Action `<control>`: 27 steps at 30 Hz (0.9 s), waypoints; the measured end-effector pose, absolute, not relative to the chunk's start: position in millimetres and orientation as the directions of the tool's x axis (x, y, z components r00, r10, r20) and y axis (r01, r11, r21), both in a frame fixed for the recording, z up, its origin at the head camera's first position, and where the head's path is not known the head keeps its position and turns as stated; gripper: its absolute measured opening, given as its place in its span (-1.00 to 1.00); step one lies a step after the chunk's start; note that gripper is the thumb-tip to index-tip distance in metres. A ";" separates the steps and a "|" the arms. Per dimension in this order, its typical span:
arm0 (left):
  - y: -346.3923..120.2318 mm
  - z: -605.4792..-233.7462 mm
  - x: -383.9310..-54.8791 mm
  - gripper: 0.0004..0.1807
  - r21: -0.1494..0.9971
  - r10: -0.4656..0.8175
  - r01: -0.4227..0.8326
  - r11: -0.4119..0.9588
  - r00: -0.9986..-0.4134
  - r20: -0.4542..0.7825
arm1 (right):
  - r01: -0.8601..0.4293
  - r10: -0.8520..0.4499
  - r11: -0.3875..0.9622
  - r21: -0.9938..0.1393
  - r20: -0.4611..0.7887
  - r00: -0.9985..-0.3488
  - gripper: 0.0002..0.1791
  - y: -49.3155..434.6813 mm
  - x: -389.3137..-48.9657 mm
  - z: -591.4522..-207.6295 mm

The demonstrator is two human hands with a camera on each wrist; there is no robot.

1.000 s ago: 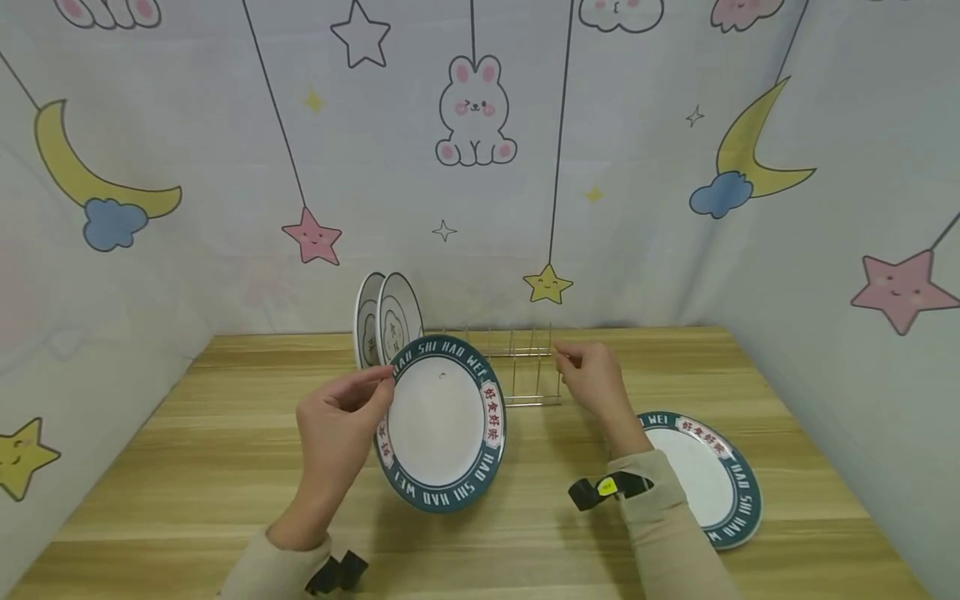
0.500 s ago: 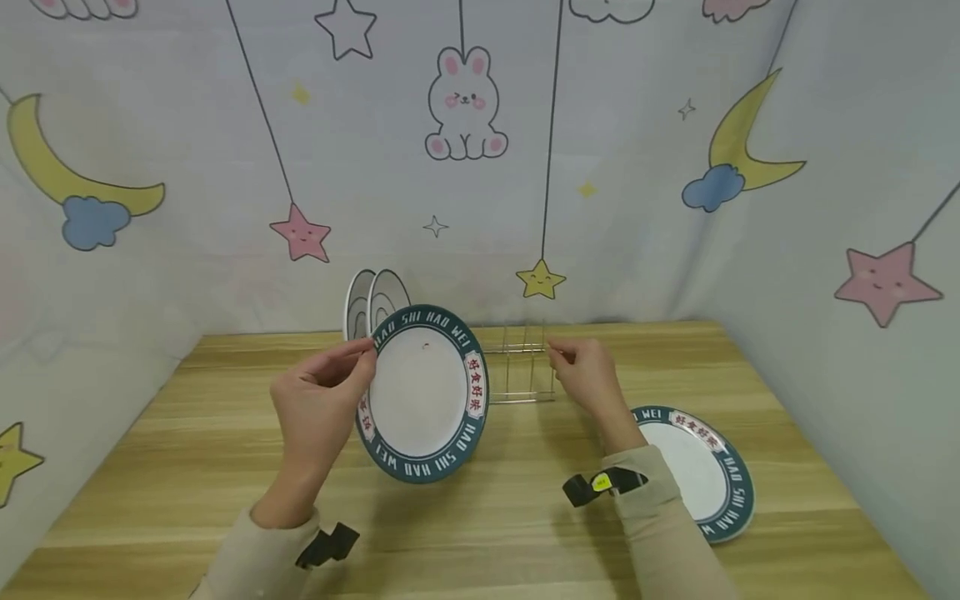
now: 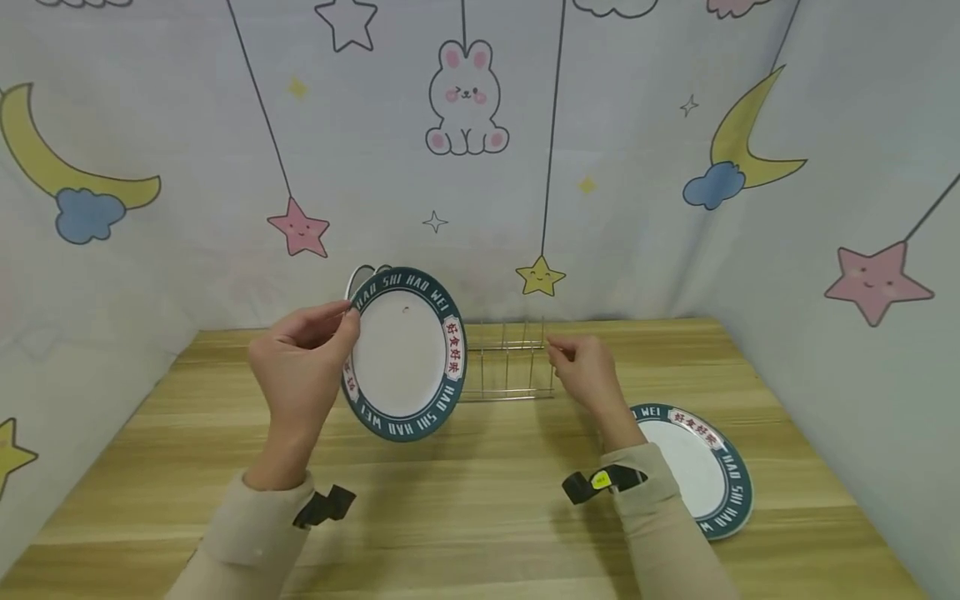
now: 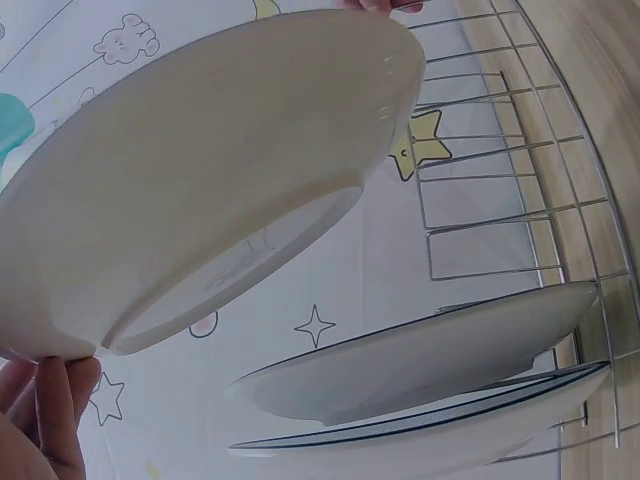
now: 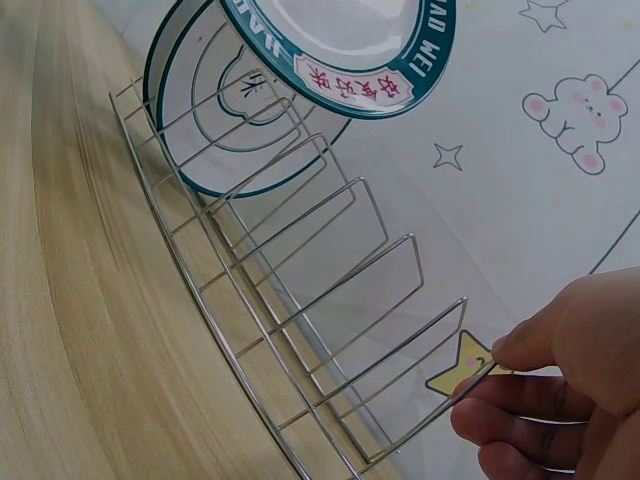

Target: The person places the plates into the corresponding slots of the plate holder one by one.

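My left hand (image 3: pixel 303 358) pinches the left edge of a white plate (image 3: pixel 397 354) with a dark green lettered rim, held up off the table and tilted. Its pale underside fills much of the left wrist view. Behind it stands a wire dish rack (image 5: pixel 330 250), whose right end wire my right hand (image 3: pixel 588 371) pinches between thumb and fingers. Two plates (image 4: pixel 420 360) stand on edge in the rack's left slots, mostly hidden in the head view by the held plate. In the right wrist view the held plate hangs above the rack, apart from its wires.
Another green-rimmed plate (image 3: pixel 693 467) lies flat on the wooden table (image 3: pixel 450 517) at the right, partly behind my right forearm. A white cloth backdrop (image 3: pixel 637 250) with cartoon stars, moons and a rabbit rises at the back and sides.
My left hand has lifted the plate up and to the left, in front of the racked plates. My right hand keeps its hold on the rack. The head view has shifted slightly.
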State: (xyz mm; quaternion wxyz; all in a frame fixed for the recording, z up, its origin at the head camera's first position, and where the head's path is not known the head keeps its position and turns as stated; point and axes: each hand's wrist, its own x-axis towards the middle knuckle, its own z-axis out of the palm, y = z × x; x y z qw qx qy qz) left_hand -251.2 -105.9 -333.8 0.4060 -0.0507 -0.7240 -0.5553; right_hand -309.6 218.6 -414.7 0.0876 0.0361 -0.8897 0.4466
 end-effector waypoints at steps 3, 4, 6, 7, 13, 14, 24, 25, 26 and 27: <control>-105.1 -327.4 -253.8 -0.87 0.758 -0.387 0.533 0.376 -0.653 0.651 | -0.140 0.011 0.593 -0.793 0.182 -0.983 -0.67 218.8 -309.6 -414.2; -104.5 -325.1 -254.3 -0.87 0.755 -0.389 0.536 0.378 -0.648 0.655 | -0.136 0.012 0.590 -0.796 0.177 -0.984 -0.67 218.8 -309.5 -414.1; -102.3 -319.6 -253.7 -0.88 0.753 -0.399 0.536 0.382 -0.639 0.658 | -0.127 0.014 0.588 -0.799 0.167 -0.986 -0.67 218.7 -309.5 -414.0; -100.9 -316.6 -253.0 -0.88 0.750 -0.404 0.538 0.385 -0.633 0.661 | -0.124 0.014 0.590 -0.798 0.164 -0.986 -0.67 218.7 -309.5 -414.0; -93.6 -303.6 -251.0 -0.88 0.738 -0.437 0.539 0.405 -0.595 0.674 | -0.124 0.018 0.598 -0.792 0.168 -0.986 -0.67 218.4 -309.0 -413.8; -92.8 -302.7 -251.8 -0.88 0.736 -0.443 0.538 0.410 -0.588 0.677 | -0.125 0.019 0.599 -0.791 0.170 -0.985 -0.67 218.3 -308.9 -413.9; -98.6 -313.8 -277.4 -0.83 0.678 -0.441 0.566 0.469 -0.515 0.735 | -0.138 0.017 0.606 -0.784 0.187 -0.982 -0.68 218.5 -309.0 -414.3; -98.1 -313.4 -278.0 -0.84 0.672 -0.440 0.564 0.480 -0.507 0.741 | -0.139 0.016 0.606 -0.783 0.187 -0.982 -0.68 218.5 -309.2 -414.3; -97.7 -313.1 -279.0 -0.84 0.664 -0.439 0.563 0.493 -0.498 0.748 | -0.142 0.014 0.605 -0.783 0.189 -0.982 -0.68 218.9 -309.2 -414.7; -97.6 -313.1 -280.0 -0.84 0.650 -0.432 0.562 0.512 -0.485 0.760 | -0.144 0.013 0.604 -0.784 0.190 -0.982 -0.68 219.1 -309.4 -415.0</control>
